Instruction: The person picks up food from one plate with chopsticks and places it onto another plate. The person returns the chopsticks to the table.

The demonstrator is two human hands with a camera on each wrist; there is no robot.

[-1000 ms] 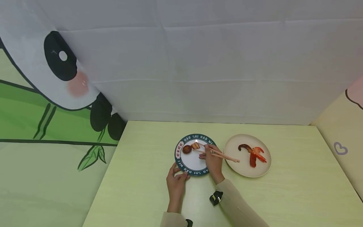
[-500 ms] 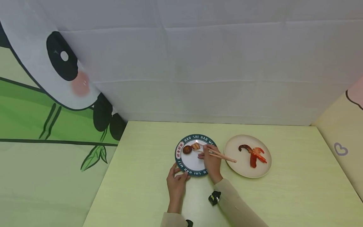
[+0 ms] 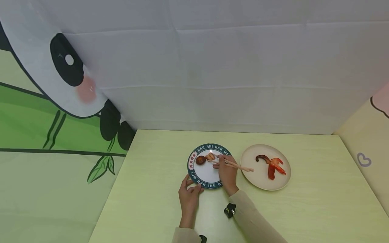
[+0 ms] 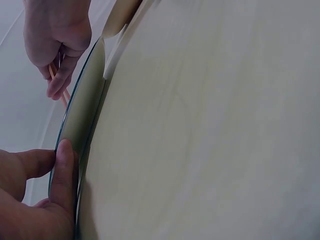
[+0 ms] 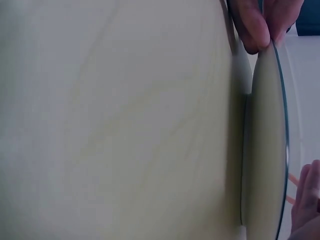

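Observation:
My right hand (image 3: 228, 172) grips a pair of wooden chopsticks (image 3: 238, 166) over the plate with a dark green lettered rim (image 3: 194, 179). The chopstick tips are at a small tan, striped food piece (image 3: 210, 156), right beside a round brown mushroom-like piece (image 3: 200, 160). My left hand (image 3: 189, 195) holds the plate's near-left rim. In the left wrist view, the thumb (image 4: 64, 160) and a finger pinch that rim. The right wrist view has the left fingertips (image 5: 255, 30) at the rim and part of my right hand with the chopsticks (image 5: 291, 197).
A cream plate (image 3: 252, 179) stands just right of the green-rimmed one. On it lie a dark curled tentacle (image 3: 262, 157) and red shrimp-like pieces (image 3: 275, 165). The pale yellow table (image 3: 152, 158) ends at a white cloth backdrop (image 3: 212, 84).
My right hand has shifted slightly, and the chopsticks' rear ends have swung a little up and left. The tan piece has moved slightly right. The left hand stays on the rim.

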